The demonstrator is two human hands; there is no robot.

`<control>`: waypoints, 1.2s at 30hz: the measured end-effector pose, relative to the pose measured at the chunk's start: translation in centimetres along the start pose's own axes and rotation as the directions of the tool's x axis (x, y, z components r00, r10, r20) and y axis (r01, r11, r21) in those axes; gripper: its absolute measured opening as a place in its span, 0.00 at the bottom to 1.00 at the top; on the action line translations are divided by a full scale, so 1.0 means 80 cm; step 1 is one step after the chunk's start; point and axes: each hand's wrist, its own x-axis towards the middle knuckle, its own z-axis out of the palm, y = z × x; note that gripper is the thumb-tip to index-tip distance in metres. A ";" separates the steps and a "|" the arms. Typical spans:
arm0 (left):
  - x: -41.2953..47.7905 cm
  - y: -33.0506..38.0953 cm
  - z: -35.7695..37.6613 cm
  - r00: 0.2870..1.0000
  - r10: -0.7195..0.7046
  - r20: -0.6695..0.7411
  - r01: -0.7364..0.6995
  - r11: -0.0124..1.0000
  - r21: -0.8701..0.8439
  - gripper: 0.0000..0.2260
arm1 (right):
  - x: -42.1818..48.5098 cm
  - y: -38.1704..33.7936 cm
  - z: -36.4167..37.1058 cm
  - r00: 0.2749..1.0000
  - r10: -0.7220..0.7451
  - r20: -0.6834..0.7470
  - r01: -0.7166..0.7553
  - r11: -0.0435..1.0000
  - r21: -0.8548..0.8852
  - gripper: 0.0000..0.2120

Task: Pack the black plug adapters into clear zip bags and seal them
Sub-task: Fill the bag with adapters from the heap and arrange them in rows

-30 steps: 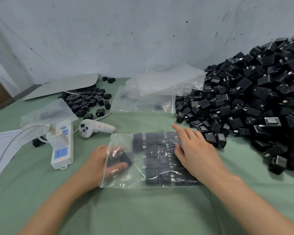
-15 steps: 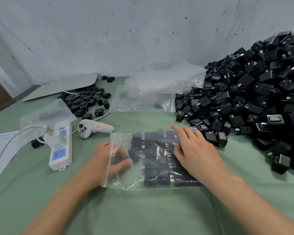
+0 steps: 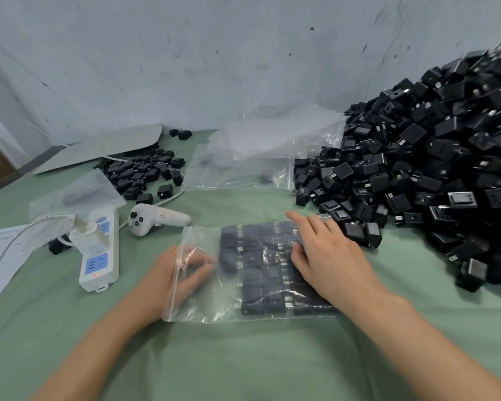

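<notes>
A clear zip bag (image 3: 203, 309) lies flat on the green table in front of me. Inside it, several black plug adapters (image 3: 255, 273) sit in neat rows. My left hand (image 3: 168, 279) reaches in through the bag's open left mouth, its blurred fingers straight and up against the leftmost row. My right hand (image 3: 330, 261) rests flat on top of the bag, fingers spread over the right rows. A large heap of loose black adapters (image 3: 431, 169) rises at the right.
Empty clear bags (image 3: 258, 151) lie behind the packed one. At the left are a smaller pile of adapters (image 3: 145, 169), a white power strip (image 3: 99, 256) with a plugged-in charger, a white controller (image 3: 156, 219), a sheet of paper (image 3: 0, 250) and a grey board (image 3: 104, 146).
My left hand has pushed one adapter deeper into the bag and against the rows. The right hand has stayed pressed on the bag.
</notes>
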 end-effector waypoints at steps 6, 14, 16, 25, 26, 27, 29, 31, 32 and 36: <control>-0.006 0.007 -0.007 0.996 0.087 0.003 -0.087 0.993 -0.078 0.14 | -0.001 0.000 -0.001 1.000 -0.017 -0.003 0.017 1.000 0.001 0.26; -0.011 0.004 -0.011 0.996 -0.089 -0.021 0.086 0.990 -0.115 0.10 | 0.001 0.002 -0.004 1.000 -0.004 0.020 0.003 1.000 0.021 0.27; -0.013 0.003 -0.012 0.979 -0.200 -0.026 0.186 0.948 -0.259 0.08 | 0.002 0.003 -0.005 1.000 0.024 0.018 -0.026 0.992 0.127 0.28; 0.006 0.040 -0.047 0.845 -0.355 -0.400 0.137 0.866 -0.480 0.20 | 0.026 -0.010 -0.043 0.737 0.351 0.577 -0.451 -0.381 0.807 0.12; 0.008 0.055 -0.047 0.890 -0.281 -0.358 0.098 0.886 -0.452 0.20 | 0.026 -0.012 -0.046 0.718 0.317 0.619 -0.436 -0.490 0.755 0.12; 0.009 0.071 -0.045 0.942 -0.188 -0.280 0.056 0.905 -0.421 0.18 | 0.025 -0.014 -0.049 0.705 0.290 0.647 -0.423 -0.561 0.712 0.11; 0.011 0.101 -0.033 0.996 -0.023 -0.087 -0.011 0.925 -0.380 0.11 | 0.023 -0.021 -0.052 0.700 0.251 0.669 -0.412 -0.622 0.665 0.11; 0.013 0.124 -0.013 0.999 0.033 0.009 -0.027 0.923 -0.383 0.11 | 0.023 -0.032 -0.053 0.727 0.212 0.653 -0.413 -0.626 0.662 0.11; 0.014 0.131 -0.002 0.999 0.043 0.013 -0.035 0.928 -0.372 0.13 | 0.021 -0.038 -0.052 0.745 0.187 0.640 -0.423 -0.609 0.671 0.11; 0.017 0.135 0.021 0.999 0.046 -0.019 -0.049 0.967 -0.251 0.18 | 0.012 -0.056 -0.044 0.803 0.168 0.572 -0.502 -0.327 0.801 0.12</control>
